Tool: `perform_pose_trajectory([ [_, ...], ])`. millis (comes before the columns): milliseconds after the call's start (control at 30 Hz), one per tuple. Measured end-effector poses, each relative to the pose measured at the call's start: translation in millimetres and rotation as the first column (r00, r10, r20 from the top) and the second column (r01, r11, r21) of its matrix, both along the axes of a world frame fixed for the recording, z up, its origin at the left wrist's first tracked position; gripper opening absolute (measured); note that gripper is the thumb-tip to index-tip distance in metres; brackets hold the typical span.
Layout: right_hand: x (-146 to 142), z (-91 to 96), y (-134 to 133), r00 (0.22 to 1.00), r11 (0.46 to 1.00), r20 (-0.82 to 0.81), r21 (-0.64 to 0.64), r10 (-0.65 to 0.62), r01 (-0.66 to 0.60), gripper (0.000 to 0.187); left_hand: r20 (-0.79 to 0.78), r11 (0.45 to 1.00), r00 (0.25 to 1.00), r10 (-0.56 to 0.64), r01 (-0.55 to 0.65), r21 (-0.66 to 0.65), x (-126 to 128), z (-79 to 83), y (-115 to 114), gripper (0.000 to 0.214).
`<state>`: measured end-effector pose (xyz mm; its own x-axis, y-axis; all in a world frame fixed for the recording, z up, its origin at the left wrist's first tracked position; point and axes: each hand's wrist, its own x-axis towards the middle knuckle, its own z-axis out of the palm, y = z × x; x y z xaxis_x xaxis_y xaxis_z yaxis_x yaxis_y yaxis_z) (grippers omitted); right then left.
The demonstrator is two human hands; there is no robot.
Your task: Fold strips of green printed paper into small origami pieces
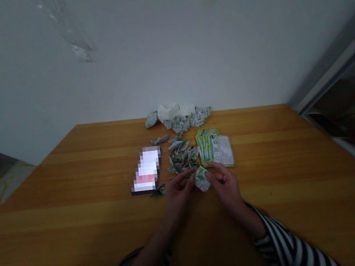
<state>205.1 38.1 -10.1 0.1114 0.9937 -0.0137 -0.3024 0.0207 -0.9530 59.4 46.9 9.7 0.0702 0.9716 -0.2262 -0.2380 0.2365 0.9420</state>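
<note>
The wooden table (59,197) is set against a pale wall (168,53). A grey frame (333,68) is seen at right, under dim light.

A left hand (178,192) and right hand (225,185) hold a folded green-and-white printed paper piece (201,180) over a honey-brown wooden table (76,204). A heap of small paper folds (182,158) lies just beyond.

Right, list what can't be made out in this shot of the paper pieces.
All from the head view:
The phone: its screen is pixelated, so nothing on it is readable.
The folded paper piece: the left hand and right hand cover parts of it.
The green-printed sheets: the print is too small to read.
The pile of small folded pieces: they overlap, so their number is unclear.
</note>
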Motion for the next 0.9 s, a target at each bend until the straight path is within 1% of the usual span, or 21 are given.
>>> perform_pose_trajectory([
  [33, -0.2, 1.2, 0.2, 1.0, 1.0, -0.013, -0.004, -0.002, 0.002, 0.036, 0.003, 1.0, 1.0, 0.002, -0.002, -0.002, 0.8, -0.5, -0.4, 0.042],
  [100, 0.2, 2.6, 0.6, 1.0, 1.0, -0.023, -0.003, 0.0, 0.0, 0.035, 0.009, 1.0, 1.0, -0.01, 0.01, -0.001, 2.2, -2.1, -0.6, 0.042],
  [200, 1.8, 2.7, 0.5, 1.0, 1.0, 0.002, -0.004, 0.028, -0.028, 0.035, -0.006, 0.997, 0.997, -0.074, 0.074, 0.003, 3.2, -5.2, 0.2, 0.038],
  [300, 1.9, 2.2, -0.5, 0.994, 0.995, 0.047, 0.012, 0.103, -0.103, 0.037, -0.074, 0.989, 0.987, -0.144, 0.145, -0.002, 1.5, -9.7, 1.4, 0.033],
  [400, 0.6, 1.9, -1.2, 0.986, 0.988, 0.068, 0.029, 0.15, -0.152, 0.039, -0.137, 0.99, 0.982, -0.131, 0.136, 0.031, -2.0, -14.7, 2.7, 0.034],
  [467, 0.2, 1.7, -1.0, 0.986, 0.988, 0.077, 0.031, 0.15, -0.153, 0.039, -0.131, 0.991, 0.985, -0.111, 0.119, 0.054, -4.1, -16.2, 3.6, 0.036],
  [533, 1.1, 1.5, -0.1, 0.988, 0.99, 0.082, 0.031, 0.134, -0.137, 0.039, -0.095, 0.99, 0.988, -0.125, 0.13, 0.057, -5.7, -14.9, 4.5, 0.039],
  [600, 3.0, 1.4, 1.1, 0.993, 0.995, 0.072, 0.032, 0.097, -0.099, 0.037, -0.074, 0.989, 0.989, -0.13, 0.134, 0.059, -7.1, -11.7, 5.1, 0.044],
  [667, 5.3, 1.5, 2.5, 0.997, 0.998, 0.057, 0.036, 0.056, -0.058, 0.036, -0.091, 0.99, 0.989, -0.119, 0.125, 0.066, -8.0, -8.3, 5.4, 0.049],
  [733, 7.4, 1.3, 3.5, 0.998, 0.999, 0.058, 0.04, 0.028, -0.03, 0.036, -0.142, 0.988, 0.984, -0.111, 0.125, 0.092, -8.2, -6.1, 5.2, 0.049],
  [833, 9.0, 0.4, 3.9, 0.996, 0.999, 0.083, 0.043, 0.019, -0.022, 0.038, -0.262, 0.977, 0.96, -0.098, 0.142, 0.158, -7.7, -4.8, 4.1, 0.036],
  [900, 8.7, -0.4, 3.3, 0.994, 0.998, 0.102, 0.047, 0.037, -0.041, 0.039, -0.338, 0.974, 0.938, -0.068, 0.136, 0.179, -7.8, -3.9, 3.5, 0.029],
])
